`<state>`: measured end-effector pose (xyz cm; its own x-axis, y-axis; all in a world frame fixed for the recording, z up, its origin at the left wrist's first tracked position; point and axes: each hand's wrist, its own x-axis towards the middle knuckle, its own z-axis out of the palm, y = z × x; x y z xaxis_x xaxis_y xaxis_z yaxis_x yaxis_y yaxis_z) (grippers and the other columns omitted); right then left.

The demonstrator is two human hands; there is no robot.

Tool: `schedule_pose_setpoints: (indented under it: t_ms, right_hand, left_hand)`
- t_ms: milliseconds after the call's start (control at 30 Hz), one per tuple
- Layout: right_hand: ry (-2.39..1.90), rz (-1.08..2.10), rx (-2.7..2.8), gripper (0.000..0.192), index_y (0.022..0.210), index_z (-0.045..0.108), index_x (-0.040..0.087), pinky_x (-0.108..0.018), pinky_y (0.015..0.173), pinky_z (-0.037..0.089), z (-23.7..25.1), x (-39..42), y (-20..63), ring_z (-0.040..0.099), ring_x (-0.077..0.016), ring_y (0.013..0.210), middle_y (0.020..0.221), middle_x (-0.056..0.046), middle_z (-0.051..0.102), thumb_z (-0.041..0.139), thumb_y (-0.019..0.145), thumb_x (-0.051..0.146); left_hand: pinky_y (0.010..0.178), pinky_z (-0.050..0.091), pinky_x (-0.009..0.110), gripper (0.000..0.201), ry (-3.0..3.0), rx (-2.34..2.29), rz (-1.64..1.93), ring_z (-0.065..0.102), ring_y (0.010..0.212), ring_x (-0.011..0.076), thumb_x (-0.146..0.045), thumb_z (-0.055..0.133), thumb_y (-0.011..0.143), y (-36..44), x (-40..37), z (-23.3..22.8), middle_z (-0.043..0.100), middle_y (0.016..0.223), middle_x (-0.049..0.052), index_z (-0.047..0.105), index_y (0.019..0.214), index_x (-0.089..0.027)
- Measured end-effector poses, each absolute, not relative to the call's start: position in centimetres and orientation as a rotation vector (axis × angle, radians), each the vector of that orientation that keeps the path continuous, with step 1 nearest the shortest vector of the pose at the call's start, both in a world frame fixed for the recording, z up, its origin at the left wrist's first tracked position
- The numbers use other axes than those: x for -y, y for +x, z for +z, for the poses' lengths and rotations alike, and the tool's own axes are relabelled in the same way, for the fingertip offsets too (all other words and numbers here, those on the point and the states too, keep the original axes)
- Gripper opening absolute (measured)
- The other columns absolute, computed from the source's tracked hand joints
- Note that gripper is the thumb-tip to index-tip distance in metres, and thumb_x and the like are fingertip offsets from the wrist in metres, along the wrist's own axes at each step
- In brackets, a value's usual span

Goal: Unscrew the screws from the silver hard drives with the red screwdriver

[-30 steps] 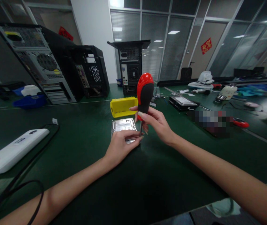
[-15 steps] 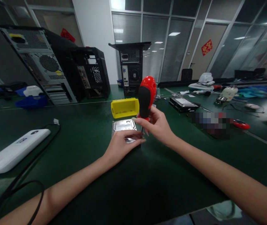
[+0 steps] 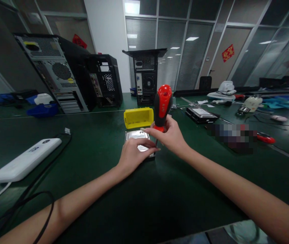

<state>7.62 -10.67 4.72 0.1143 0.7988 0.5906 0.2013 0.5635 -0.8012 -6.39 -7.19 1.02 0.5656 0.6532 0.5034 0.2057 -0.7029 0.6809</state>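
- Now, right hand [image 3: 171, 137] wrapped round the lower end of a red and black screwdriver [image 3: 162, 106], fingers closed on the handle; tool stands nearly upright, tip down at the right near corner of the hard drive [image 3: 137, 135].
- Left hand [image 3: 132, 155] lies flat on the near part of the hard drive, fingers spread and loosely extended, pressing on its silver top, gripping nothing; fingertips end just beside the screwdriver shaft.
- Hard drive lies flat on the green table [image 3: 144, 203], mid-table, straight ahead of the person, partly hidden under the left hand.
- Yellow tray [image 3: 138, 117] sits just behind the hard drive, touching or nearly so, cannot tell which.
- Second drive [image 3: 201, 114] lies further right, well apart.
- White flat device [image 3: 26, 163] with a black cable at far left.
- Three open computer cases [image 3: 58, 73] stand along the back of the table.
- Blue bin [image 3: 43, 109] beside the leftmost case.
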Motion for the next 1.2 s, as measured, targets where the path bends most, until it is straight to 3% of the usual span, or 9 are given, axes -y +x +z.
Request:
schedule_pose_setpoints:
  t_ms: [267,467,800,1200]
  right_hand:
    - [-1.025,0.576,1.513,0.037,0.080,0.051,0.017,-0.026,0.061,0.043,4.59,10.68,8.27,0.050,-0.0102,0.065,0.072,0.002,0.052,0.075,0.065,0.041]
    - [-1.002,0.599,1.531,0.029,0.073,0.051,0.017,-0.022,0.055,0.039,4.53,10.76,8.12,0.043,-0.0072,0.055,0.063,0.004,0.049,0.066,0.075,0.042]
    - [-1.010,0.603,1.518,0.029,0.075,0.050,0.018,-0.022,0.051,0.037,4.25,10.39,7.93,0.043,-0.0079,0.053,0.061,0.004,0.049,0.065,0.076,0.043]
    - [-0.980,0.574,1.528,0.027,0.076,0.050,0.018,-0.023,0.052,0.041,4.00,10.38,7.64,0.048,-0.0084,0.051,0.059,0.005,0.052,0.065,0.077,0.041]
  left_hand:
    - [0.080,0.051,0.034,0.011,2.338,-0.712,1.005,0.068,0.078,0.0206,-0.028,0.068,0.079,-6.50,7.34,0.96,0.074,0.081,0.003,0.073,0.081,-0.018]
    - [0.074,0.052,0.030,0.009,2.301,-0.672,1.034,0.069,0.075,0.0192,-0.025,0.068,0.078,-6.31,7.35,0.77,0.074,0.079,0.003,0.071,0.079,-0.016]
    - [0.069,0.055,0.025,0.006,2.194,-0.603,1.018,0.068,0.071,0.0160,-0.018,0.067,0.078,-6.32,7.31,0.54,0.072,0.077,0.003,0.070,0.080,-0.013]
    - [0.071,0.057,0.028,0.010,2.165,-0.607,1.010,0.068,0.074,0.0172,-0.019,0.067,0.079,-6.34,7.29,0.48,0.071,0.081,0.006,0.070,0.084,-0.011]
